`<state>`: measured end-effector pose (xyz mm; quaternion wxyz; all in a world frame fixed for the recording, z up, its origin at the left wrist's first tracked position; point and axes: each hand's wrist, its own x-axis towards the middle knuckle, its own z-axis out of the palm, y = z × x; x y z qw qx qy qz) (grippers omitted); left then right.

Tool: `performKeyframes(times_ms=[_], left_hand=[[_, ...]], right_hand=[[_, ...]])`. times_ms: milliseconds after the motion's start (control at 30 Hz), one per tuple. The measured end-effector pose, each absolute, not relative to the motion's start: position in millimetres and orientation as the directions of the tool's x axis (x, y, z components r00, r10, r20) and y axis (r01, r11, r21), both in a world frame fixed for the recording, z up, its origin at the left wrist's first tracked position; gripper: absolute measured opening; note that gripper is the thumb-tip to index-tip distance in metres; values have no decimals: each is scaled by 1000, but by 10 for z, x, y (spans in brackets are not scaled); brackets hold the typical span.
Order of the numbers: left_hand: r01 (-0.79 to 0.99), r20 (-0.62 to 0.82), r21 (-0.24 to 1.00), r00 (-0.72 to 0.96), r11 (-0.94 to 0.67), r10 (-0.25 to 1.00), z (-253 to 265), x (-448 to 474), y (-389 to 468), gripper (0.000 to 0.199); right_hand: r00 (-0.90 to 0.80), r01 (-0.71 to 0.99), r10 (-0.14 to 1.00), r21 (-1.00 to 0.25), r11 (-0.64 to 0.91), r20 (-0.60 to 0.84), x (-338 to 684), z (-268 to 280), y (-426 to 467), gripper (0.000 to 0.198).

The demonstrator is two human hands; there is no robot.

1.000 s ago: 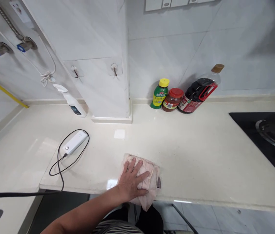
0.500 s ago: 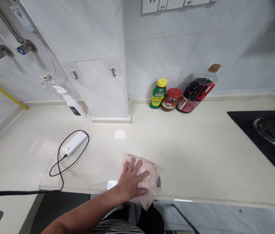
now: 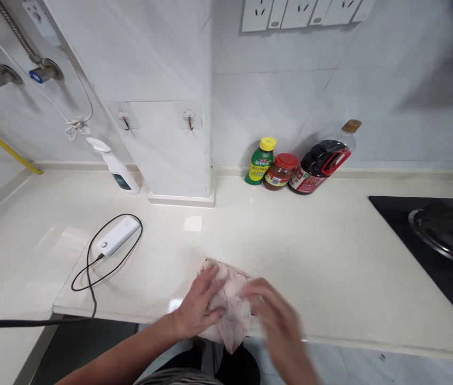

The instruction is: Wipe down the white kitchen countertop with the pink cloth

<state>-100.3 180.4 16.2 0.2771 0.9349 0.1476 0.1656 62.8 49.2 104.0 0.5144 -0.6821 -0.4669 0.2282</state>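
A pale pink cloth (image 3: 232, 291) lies on the counter, its near corner hanging over the front edge. My left hand (image 3: 200, 305) rests on the cloth's left part, fingers apart and slightly bent, with the thumb toward the middle. At the right side of the cloth is my right hand (image 3: 272, 310), smeared by motion. Its fingertips reach the cloth's right edge, but I cannot tell whether they grip it.
The white counter (image 3: 322, 267) holds a white power bank (image 3: 118, 235) with a looped black cable and a white spray bottle (image 3: 116, 168). By the wall stand a green bottle (image 3: 259, 163), a red-lidded jar (image 3: 280, 172) and a dark sauce bottle (image 3: 320, 160). A black stove (image 3: 394, 219) is at right.
My right hand has come into view from the lower right, up to the cloth. My left hand has shifted left on the cloth, and the view has tilted slightly.
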Motion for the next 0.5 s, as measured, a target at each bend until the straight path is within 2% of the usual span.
performKeyframes(times_ms=[67, 167, 233, 333, 400, 500], left_hand=[[194, 279, 649, 839, -735, 467, 224, -1178, 1858, 64], [275, 282, 688, 752, -672, 596, 220, -1445, 1900, 56], [335, 272, 682, 709, -650, 650, 168, -1577, 1898, 52], [380, 263, 686, 666, -620, 698, 81, -1644, 1874, 49], [384, 268, 690, 652, -614, 709, 34, -1601, 1864, 47], [363, 288, 683, 663, -633, 691, -37, -1475, 1858, 47]], right_hand=[[390, 542, 909, -834, -101, 144, 474, 779, 686, 35], [258, 775, 965, -606, -179, 44, 162, 337, 921, 46], [184, 848, 983, -506, -157, 3, 52, 117, 1000, 51], [84, 904, 996, -419, -88, -27, 254, -39, 995, 60], [131, 930, 989, -336, -146, -66, 677, -67, 921, 62], [434, 890, 898, -116, -440, -73, 1604, -74, 750, 61]])
